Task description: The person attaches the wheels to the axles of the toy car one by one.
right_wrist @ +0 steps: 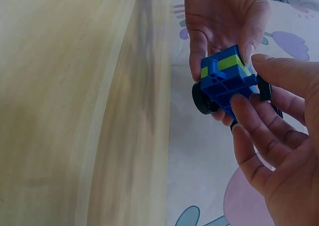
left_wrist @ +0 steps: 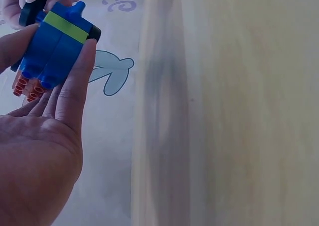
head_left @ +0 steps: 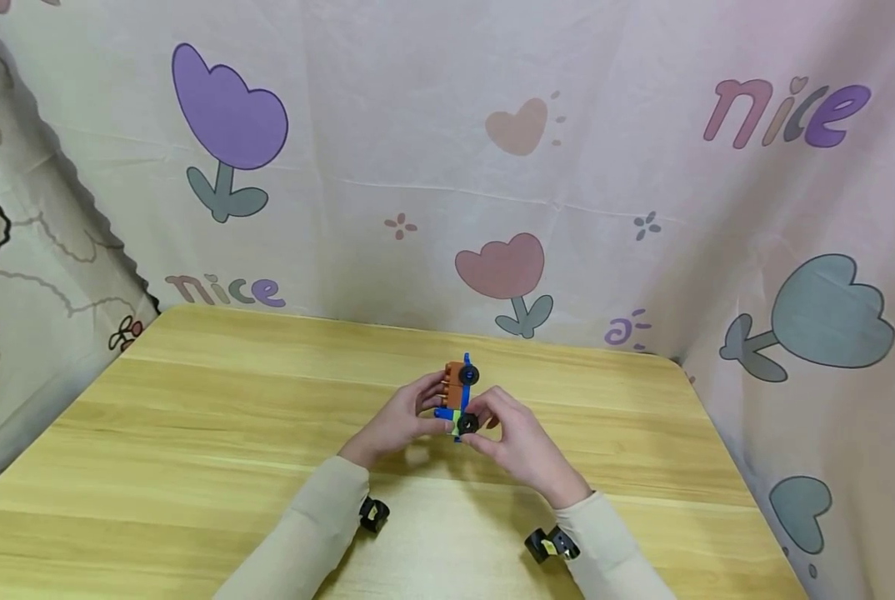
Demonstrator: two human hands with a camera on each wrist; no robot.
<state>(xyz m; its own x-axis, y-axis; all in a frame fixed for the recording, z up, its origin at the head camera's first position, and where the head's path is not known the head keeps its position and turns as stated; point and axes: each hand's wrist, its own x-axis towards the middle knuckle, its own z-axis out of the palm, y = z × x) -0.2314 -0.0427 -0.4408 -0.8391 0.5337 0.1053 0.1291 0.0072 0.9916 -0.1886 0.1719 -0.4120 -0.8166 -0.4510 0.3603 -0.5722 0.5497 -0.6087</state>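
Observation:
A toy car of building blocks (head_left: pixel 455 387) is held up above the table between both hands, tilted on its side in the head view. It has orange blocks (head_left: pixel 453 372), a blue chassis (right_wrist: pixel 227 89), a lime green band (left_wrist: pixel 66 28) and black wheels. My left hand (head_left: pixel 397 423) grips the blue and green block end between thumb and fingers. At that same end my right hand (head_left: pixel 518 442) pinches a black wheel (right_wrist: pixel 264 88) beside a blue axle stub; its other fingers touch the chassis underside. Another black wheel (right_wrist: pixel 201 98) sits on the opposite side.
The wooden table (head_left: pixel 192 417) spreads under both arms. A patterned cloth (head_left: pixel 387 125) with flowers and lettering hangs behind its far edge and along the sides. Black wrist devices (head_left: pixel 373 514) are strapped at both sleeves.

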